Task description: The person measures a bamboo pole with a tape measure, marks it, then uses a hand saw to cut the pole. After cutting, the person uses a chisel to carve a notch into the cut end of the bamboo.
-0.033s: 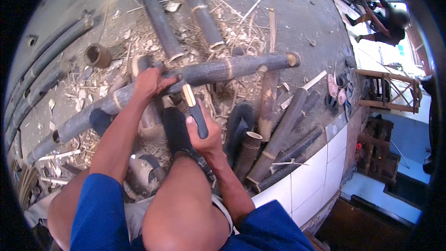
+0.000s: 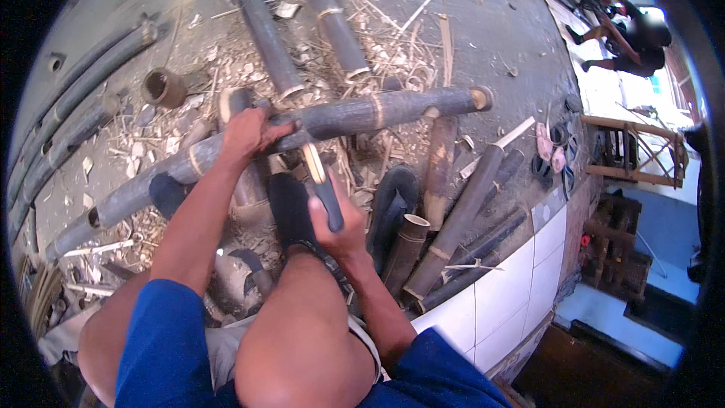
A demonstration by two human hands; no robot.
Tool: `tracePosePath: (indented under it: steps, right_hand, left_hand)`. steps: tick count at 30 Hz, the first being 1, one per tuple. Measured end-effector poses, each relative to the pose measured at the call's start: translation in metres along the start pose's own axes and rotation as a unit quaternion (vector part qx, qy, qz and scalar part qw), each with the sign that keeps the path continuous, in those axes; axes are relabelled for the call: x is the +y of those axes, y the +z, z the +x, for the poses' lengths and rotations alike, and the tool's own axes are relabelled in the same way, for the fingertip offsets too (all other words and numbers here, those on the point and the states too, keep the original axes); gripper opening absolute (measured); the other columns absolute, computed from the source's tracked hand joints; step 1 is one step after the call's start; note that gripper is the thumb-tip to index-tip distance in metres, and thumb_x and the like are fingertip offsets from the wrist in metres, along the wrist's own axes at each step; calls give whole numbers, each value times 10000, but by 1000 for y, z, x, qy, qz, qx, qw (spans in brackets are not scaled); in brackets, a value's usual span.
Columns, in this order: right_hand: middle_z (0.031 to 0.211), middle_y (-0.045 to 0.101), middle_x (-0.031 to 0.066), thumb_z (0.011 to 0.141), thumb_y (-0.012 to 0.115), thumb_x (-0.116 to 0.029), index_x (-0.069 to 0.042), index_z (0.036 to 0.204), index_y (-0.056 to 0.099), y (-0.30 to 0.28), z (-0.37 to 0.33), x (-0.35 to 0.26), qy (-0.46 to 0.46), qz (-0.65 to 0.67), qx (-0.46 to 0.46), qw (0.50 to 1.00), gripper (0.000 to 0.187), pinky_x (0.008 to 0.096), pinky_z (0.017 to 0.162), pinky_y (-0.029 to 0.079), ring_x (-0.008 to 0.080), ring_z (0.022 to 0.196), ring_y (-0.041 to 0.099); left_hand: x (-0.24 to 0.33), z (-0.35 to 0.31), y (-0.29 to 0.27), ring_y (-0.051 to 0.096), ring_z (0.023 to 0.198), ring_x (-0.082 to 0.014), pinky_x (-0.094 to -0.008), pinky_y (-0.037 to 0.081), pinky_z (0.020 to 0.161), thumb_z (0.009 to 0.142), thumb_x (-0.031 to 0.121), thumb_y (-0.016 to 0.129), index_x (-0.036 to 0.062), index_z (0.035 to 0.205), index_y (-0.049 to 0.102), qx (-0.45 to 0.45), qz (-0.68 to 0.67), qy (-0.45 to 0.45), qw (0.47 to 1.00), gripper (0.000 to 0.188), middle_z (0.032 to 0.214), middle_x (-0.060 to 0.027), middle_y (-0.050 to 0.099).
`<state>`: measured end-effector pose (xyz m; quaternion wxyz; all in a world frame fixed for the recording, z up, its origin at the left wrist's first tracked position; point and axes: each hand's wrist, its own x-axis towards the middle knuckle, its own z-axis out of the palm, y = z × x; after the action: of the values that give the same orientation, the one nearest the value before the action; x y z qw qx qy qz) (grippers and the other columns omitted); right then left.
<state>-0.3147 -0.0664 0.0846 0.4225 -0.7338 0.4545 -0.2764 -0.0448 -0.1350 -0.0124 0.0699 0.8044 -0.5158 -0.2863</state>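
As my left hand [image 2: 248, 133] clasps the round grey-black bamboo pole [image 2: 343, 119] underneath: right hand [image 2: 341, 228], fisted round black-and-tan-handled tool [image 2: 325, 195], best held steady.

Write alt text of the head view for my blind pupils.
A person's left hand rests on a long bamboo pole while the right hand grips a dark-handled tool beside it. Chips and more poles lie on the floor.

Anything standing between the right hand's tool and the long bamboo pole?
Nothing visible does. The right hand holds the dark-handled tool, its upper end right by the long bamboo pole. The left hand is on the pole close to the left, not between them. Contact is unclear.
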Motion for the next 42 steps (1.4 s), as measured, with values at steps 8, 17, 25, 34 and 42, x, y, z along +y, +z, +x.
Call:
tracePosePath:
  steps: [8,17,25,34,42]
  right_hand:
    - [1019,736,242,936,678,-227,7,1482,504,-10,-46,26,7,-13,-13,1000,619,399,673,586,347,781,757]
    - [1129,728,267,928,674,-184,31,1462,518,-25,-62,13,31,13,-17,999,597,380,780,598,300,926,775]
    - [928,735,219,950,678,-220,69,1414,553,4,-10,29,72,32,-10,997,560,366,691,578,245,753,742]
    - [1055,740,258,962,652,-186,95,1422,536,-14,-57,21,52,-18,-19,998,551,342,756,578,268,881,767]
    - [923,734,250,939,684,-192,67,1429,540,0,-43,18,-41,-11,12,999,573,372,662,577,282,732,756]
  left_hand:
    - [7,-5,-8,715,1032,-404,-493,549,924,800,768,649,103,1213,750,8,4,12,1000,789,1032,-242,748]
    - [-1,-4,-6,710,1023,-413,-507,540,940,890,627,610,109,1258,713,6,2,49,999,643,1065,-245,740]
    - [-4,-1,1,718,1005,-400,-501,553,901,940,631,553,119,1231,703,26,58,66,996,607,1049,-223,747]
    - [-7,5,0,707,1003,-427,-532,551,880,908,663,566,88,1217,703,-2,22,57,998,667,1031,-255,734]
    - [-17,10,6,704,979,-441,-533,549,863,895,677,595,86,1200,706,-1,23,65,998,675,1004,-249,736]
